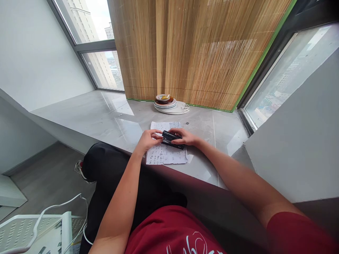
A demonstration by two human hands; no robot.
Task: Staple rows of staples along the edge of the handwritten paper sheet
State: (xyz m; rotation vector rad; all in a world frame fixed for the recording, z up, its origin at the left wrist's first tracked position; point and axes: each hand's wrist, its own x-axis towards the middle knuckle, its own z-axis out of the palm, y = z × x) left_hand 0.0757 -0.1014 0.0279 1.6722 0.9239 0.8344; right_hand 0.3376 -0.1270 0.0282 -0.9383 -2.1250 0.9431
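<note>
A black stapler [173, 140] lies across handwritten paper sheets [169, 155] on the grey ledge. Its upper arm looks lifted apart from the base. My right hand [184, 136] is closed around the rear part, thumb on the near side and fingers over the top. From the other side, my left hand [149, 140] reaches to the stapler's left end with bent fingers. Its fingertips touch or nearly touch that end, and whether a small piece is between them cannot be made out.
Beyond the paper, a stack of plates [165, 103] stands on a white oval board [180, 108], near a bamboo blind [185, 53]. A small dark piece [187, 123] lies right of the paper. At lower left are a perforated white rack [21, 229] and a white cable [37, 222].
</note>
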